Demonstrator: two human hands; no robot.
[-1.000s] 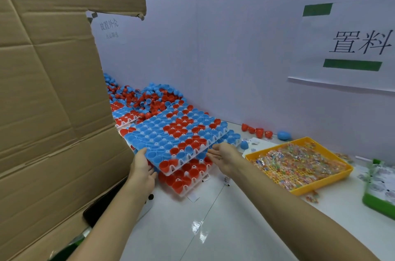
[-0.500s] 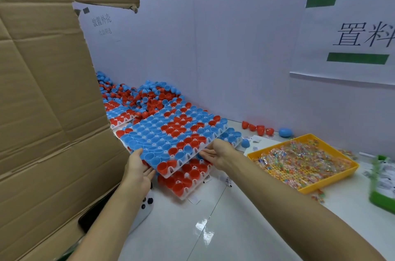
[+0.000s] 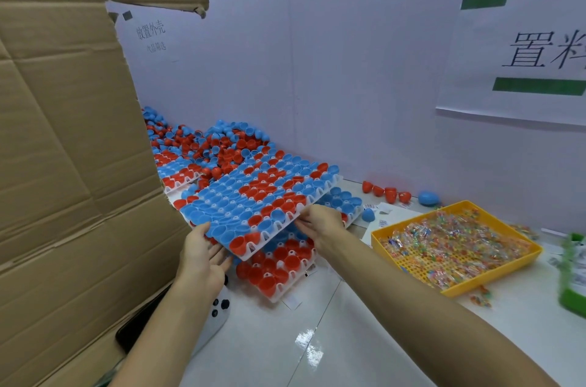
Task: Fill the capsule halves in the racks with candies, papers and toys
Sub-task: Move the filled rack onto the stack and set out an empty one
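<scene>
A white rack (image 3: 253,255) full of blue and red capsule halves is tilted up off a second rack (image 3: 282,290) lying beneath it. My left hand (image 3: 203,255) holds the upper rack's near left corner from below. My right hand (image 3: 320,222) grips its right edge. A yellow tray (image 3: 494,277) of wrapped candies sits to the right on the white table.
A tall cardboard box (image 3: 73,184) fills the left side. Loose capsule halves (image 3: 218,145) are heaped against the wall behind another rack (image 3: 177,174). A white controller (image 3: 218,310) and a dark phone (image 3: 139,326) lie near my left wrist. A green box (image 3: 570,275) stands at far right.
Both hands have kept hold of the upper rack and its near edge has lifted slightly off the lower rack. My left hand slid further under its corner.
</scene>
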